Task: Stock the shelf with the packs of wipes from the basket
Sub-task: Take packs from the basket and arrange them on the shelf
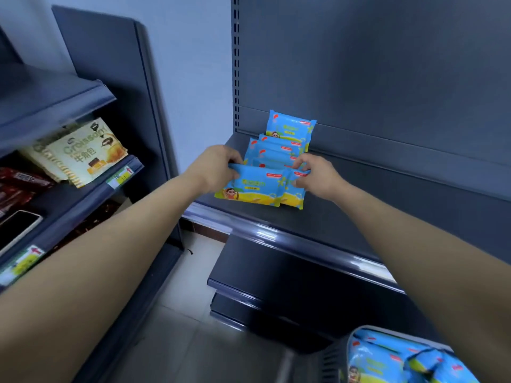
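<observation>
Several blue and yellow packs of wipes (290,131) stand in a row at the left end of the dark grey shelf (387,217), leaning toward its back panel. My left hand (215,167) grips the top left corner of the front pack (251,186). My right hand (318,175) pinches the top of a second pack (294,194) right beside it, partly overlapped by the front one. Both packs stand upright on the shelf. At the bottom right, the basket (334,357) holds several more packs of wipes (387,363).
A neighbouring shelf unit on the left carries croissant packs (88,153), red packets (19,186) and a phone (19,228) lying flat. Price tags sit on its rails. Lower dark shelves (262,272) jut out below. Tiled floor lies between the units.
</observation>
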